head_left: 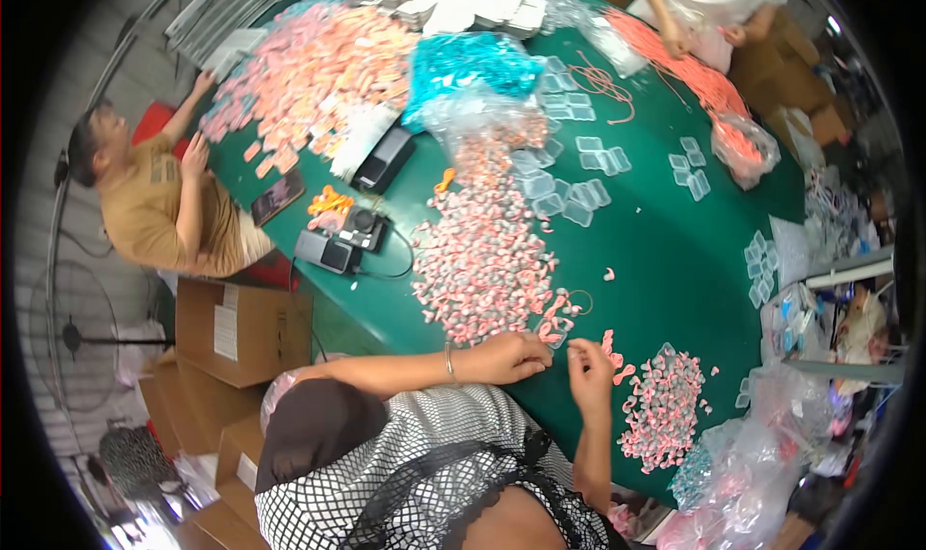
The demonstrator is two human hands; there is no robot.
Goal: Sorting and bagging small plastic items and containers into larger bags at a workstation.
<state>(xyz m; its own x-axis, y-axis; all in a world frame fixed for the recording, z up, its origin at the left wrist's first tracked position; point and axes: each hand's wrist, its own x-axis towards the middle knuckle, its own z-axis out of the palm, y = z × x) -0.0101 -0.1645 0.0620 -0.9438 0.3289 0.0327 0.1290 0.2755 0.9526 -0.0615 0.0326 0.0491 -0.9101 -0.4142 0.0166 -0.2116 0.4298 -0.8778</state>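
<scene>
My left hand [511, 357], with a bracelet on the wrist, lies at the near table edge with its fingers curled together. Whatever it may hold is hidden. Just beyond its fingertips is a small clear plastic case [553, 335] with pink pieces about it. My right hand [590, 375] is a little to the right, fingers bent and drawn together; anything in them is too small to name. Beside it lie flat pink pieces [620, 362]. A large heap of small pink-and-grey pieces [482, 261] spreads beyond my left hand, and a smaller heap [664, 410] lies right of my right hand.
Clear compartment cases [603, 157] lie across the green table [666, 261]. Black devices [328, 251] with a cable, a phone [277, 198] and a blue bag [473, 68] are farther left. Co-workers sit at the left [159, 193] and far right [719, 10]. Cardboard boxes [231, 328] stand lower left.
</scene>
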